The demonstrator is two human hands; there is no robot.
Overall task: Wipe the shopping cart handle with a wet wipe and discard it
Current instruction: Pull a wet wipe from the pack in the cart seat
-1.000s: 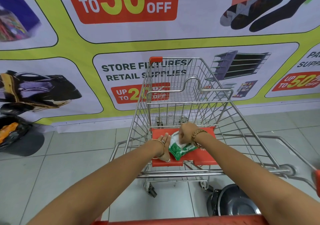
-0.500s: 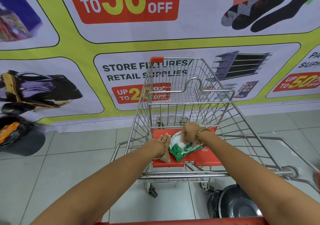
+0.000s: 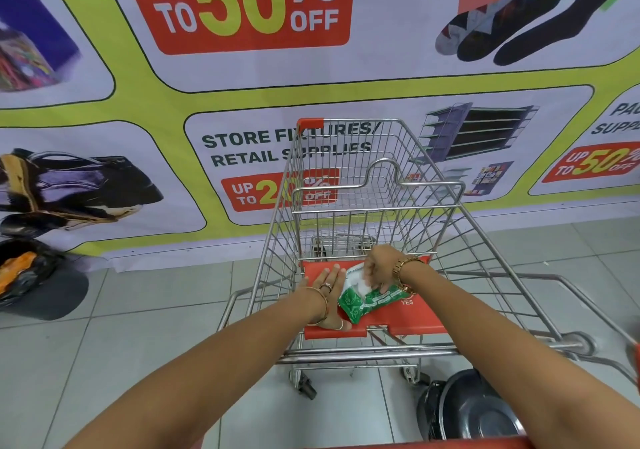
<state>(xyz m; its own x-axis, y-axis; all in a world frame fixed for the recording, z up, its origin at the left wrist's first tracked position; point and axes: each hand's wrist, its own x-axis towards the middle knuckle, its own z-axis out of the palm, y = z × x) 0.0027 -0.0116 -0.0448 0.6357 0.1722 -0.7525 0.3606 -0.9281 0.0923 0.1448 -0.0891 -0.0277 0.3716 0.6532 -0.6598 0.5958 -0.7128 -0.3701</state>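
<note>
A green wet wipe pack (image 3: 372,302) lies on the red seat flap (image 3: 408,320) of a wire shopping cart (image 3: 349,178). My left hand (image 3: 329,294) rests flat on the flap, fingers straight, touching the pack's left edge. My right hand (image 3: 381,268) hovers over the pack's white top, where its fingertips pinch a white wet wipe (image 3: 356,280). The cart's red handle (image 3: 415,444) shows only as a strip at the bottom edge, below both forearms.
A printed sale banner (image 3: 242,85) covers the wall right behind the cart. A black round bin (image 3: 467,410) stands on the tiled floor at lower right. A dark bag with orange contents (image 3: 24,275) sits at far left. Metal tubing (image 3: 568,338) runs along the cart's right.
My left hand's fingers have straightened from a curl at the pack to lie flat beside it. My right hand has shifted slightly right over the pack's white top.
</note>
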